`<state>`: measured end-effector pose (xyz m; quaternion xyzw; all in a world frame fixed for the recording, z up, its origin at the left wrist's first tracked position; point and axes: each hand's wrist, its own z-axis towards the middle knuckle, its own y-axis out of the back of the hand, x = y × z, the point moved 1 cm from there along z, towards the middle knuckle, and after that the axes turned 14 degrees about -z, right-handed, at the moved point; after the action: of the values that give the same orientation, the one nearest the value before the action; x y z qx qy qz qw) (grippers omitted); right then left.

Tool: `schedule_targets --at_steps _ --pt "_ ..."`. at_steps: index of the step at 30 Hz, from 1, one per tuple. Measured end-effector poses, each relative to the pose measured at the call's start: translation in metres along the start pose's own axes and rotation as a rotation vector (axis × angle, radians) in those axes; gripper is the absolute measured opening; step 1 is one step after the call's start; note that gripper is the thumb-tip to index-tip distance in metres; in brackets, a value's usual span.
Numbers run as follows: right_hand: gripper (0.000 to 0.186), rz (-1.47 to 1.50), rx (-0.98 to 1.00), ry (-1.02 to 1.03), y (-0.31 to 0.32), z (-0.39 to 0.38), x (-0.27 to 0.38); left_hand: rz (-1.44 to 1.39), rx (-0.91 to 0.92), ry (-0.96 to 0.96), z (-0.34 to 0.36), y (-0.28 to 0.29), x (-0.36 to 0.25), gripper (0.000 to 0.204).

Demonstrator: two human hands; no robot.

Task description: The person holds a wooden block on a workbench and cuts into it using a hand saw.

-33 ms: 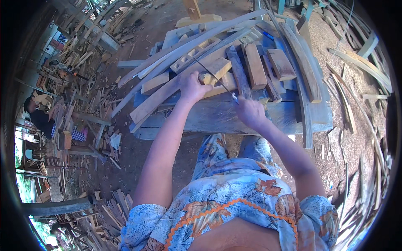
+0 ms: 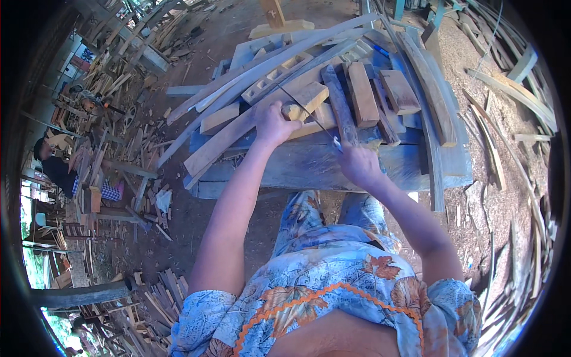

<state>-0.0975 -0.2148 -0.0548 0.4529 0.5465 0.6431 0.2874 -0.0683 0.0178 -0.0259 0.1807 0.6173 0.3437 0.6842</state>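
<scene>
My left hand point(image 2: 275, 125) is closed on the near-left end of a short light wood block point(image 2: 314, 97). The block lies at a slant over other timber pieces on the workbench point(image 2: 267, 174). My right hand point(image 2: 360, 165) is wrapped round the pale handle of a long thin dark tool point(image 2: 322, 126), like a file or a saw seen edge-on. Its thin length crosses the top of the block, pointing away to the left. Whether it has teeth is too small to tell. Just beyond my right hand lies a dark rough stick point(image 2: 339, 98).
Several cut blocks point(image 2: 361, 95) and long planks point(image 2: 431, 95) cover the bench. A notched wood piece point(image 2: 276, 77) lies behind the block, a blue pen-like thing point(image 2: 380, 51) farther back. Scrap wood point(image 2: 160, 297) litters the ground. A person point(image 2: 56, 166) sits at far left.
My right hand has shifted slightly right and nearer to me, drawing the thin tool along over the block. My left hand and the block stay in place.
</scene>
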Motion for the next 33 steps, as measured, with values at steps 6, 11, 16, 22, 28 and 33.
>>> schedule_targets --at_steps 6,11,16,22,28,33 --pt "0.023 -0.072 0.038 0.015 0.029 0.023 0.013 -0.026 0.002 -0.022 0.002 -0.001 0.005 0.05" --pt "0.025 -0.004 -0.025 0.071 0.016 0.072 0.034 -0.027 0.048 0.04 0.004 -0.006 -0.004 0.051" --pt "0.022 -0.019 -0.016 0.056 0.012 0.029 0.02 -0.012 0.012 0.031 0.0 -0.001 -0.005 0.053" --pt "0.021 -0.056 0.07 -0.01 0.013 -0.012 -0.001 -0.058 0.029 0.041 0.003 -0.001 0.002 0.055" --pt "0.025 -0.017 -0.032 0.08 0.02 0.065 0.029 -0.046 0.068 0.075 0.002 -0.003 -0.005 0.055" --pt "0.025 0.006 -0.06 0.075 0.009 0.055 0.029 0.017 -0.002 0.037 0.0 -0.004 -0.003 0.055"
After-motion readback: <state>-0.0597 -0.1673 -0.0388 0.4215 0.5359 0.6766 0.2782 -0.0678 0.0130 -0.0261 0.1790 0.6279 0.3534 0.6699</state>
